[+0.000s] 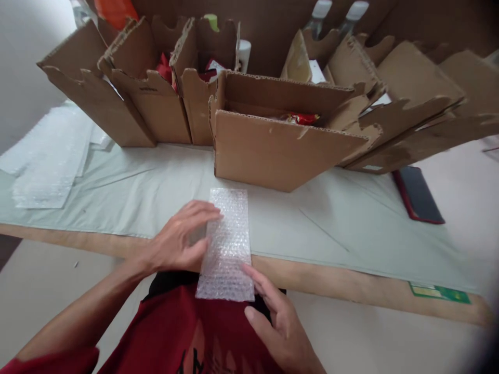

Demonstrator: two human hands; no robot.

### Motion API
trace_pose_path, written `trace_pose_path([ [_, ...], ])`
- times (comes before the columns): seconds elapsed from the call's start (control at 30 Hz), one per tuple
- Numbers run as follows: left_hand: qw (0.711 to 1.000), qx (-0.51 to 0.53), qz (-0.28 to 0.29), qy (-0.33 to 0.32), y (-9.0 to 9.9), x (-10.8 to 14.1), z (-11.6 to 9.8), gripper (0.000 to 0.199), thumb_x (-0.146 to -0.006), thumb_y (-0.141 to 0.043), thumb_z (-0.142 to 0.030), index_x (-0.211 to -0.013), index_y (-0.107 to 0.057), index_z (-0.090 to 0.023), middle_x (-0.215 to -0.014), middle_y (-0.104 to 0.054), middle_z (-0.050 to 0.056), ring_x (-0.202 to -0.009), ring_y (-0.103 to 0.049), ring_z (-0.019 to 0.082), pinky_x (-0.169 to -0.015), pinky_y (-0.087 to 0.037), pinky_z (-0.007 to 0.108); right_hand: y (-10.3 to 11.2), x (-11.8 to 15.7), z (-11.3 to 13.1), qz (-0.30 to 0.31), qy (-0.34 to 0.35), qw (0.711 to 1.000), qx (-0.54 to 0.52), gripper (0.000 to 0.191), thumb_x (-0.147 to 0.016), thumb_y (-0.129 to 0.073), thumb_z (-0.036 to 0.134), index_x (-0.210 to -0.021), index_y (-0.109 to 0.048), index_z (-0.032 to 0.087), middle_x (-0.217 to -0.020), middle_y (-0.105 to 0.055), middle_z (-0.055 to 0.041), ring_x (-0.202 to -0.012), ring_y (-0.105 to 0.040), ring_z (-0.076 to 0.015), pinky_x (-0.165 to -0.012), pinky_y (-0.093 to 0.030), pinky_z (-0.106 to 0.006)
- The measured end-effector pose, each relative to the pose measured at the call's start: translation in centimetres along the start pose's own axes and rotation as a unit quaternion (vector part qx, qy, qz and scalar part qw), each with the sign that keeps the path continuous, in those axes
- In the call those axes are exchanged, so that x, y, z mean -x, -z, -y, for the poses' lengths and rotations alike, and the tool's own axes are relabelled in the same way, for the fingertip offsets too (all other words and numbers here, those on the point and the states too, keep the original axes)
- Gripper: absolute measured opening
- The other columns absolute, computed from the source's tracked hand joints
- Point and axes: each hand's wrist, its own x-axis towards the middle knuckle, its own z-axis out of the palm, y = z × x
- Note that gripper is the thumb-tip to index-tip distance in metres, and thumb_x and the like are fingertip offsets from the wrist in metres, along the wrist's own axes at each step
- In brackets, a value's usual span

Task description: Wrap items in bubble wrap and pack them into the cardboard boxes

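Far L, a loose stack of bubble wrap (50,156) lies on the table, prob. parked there for easy reach. Next, open cardboard bins (159,109) stand side by side, mouths up, presumably so contents stay visible. L hand (185,234): fingers close tog., thumb apart, tips at L edge of the bubble-wrap sheet (230,234), pinching nothing. Sheet's centre, in front of the torso; near end overhangs the table edge (312,272), maybe for access. Behind it, the front box (273,150) holds a red packet (302,119). R hand (280,322): index at sheet's R edge, thumb well apart, other fingers can't tell; looks like light steadying from both sides. Farther R, more bins (421,72), then a dark case (421,195).

Surface: pale green cloth (171,166), creased. Room: pale floor (351,322), whitish wall (23,52) at L.
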Motion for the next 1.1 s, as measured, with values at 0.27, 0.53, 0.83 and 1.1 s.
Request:
trace_pose_path([
  [0.27,0.995,0.038,-0.014,0.092,-2.6,6.1,-1.6,0.049,-0.092,-0.062,-0.025,-0.14,-0.059,-0.029,-0.114,-0.076,0.009,-0.106,-0.071,0.025,-0.091,-0.06,0.042,-0.6,-3.1,2.4,0.011,-0.038,0.991,-0.131,0.039,-0.098,-0.057,0.043,-0.13,-0.065,0.021,-0.096,-0.078,-0.007,-0.096,-0.076,-0.0226,-0.09,-0.063,-0.039],
  [0.53,0.983,-0.061,-0.066,0.163,-4.9,4.0,-0.1,0.045,-0.094,-0.054,-0.027,-0.138,-0.057,-0.019,-0.083,-0.07,0.003,-0.077,-0.066,0.021,-0.078,-0.057,0.037,0.5,-2.8,1.0,-0.163,0.232,0.949,0.14,0.036,-0.099,-0.059,0.021,-0.135,-0.063,0.026,-0.093,-0.078,-0.0036,-0.08,-0.073,-0.0198,-0.077,-0.062,-0.037],
  [0.83,0.984,-0.115,-0.093,0.096,-4.8,4.4,-0.5,0.05,-0.096,-0.056,-0.024,-0.145,-0.048,-0.021,-0.095,-0.068,0.006,-0.085,-0.066,0.022,-0.08,-0.057,0.038,0.2,-7.7,1.9,-0.049,0.407,0.789,0.458,0.026,-0.1,-0.054,0.01,-0.122,-0.067,0.016,-0.137,-0.069,-0.0105,-0.133,-0.058,-0.0316,-0.096,-0.05,-0.047],
  [1.1,0.993,-0.081,-0.08,-0.025,-3.9,4.8,-1.2,0.04,-0.096,-0.058,-0.013,-0.135,-0.054,-0.021,-0.112,-0.072,0.009,-0.107,-0.066,0.025,-0.093,-0.052,0.043,0.8,-8.3,3.4,-0.006,0.404,0.847,0.346,0.023,-0.102,-0.051,0.009,-0.118,-0.066,0.016,-0.109,-0.078,-0.006,-0.098,-0.07,-0.0216,-0.086,-0.052,-0.04],
])
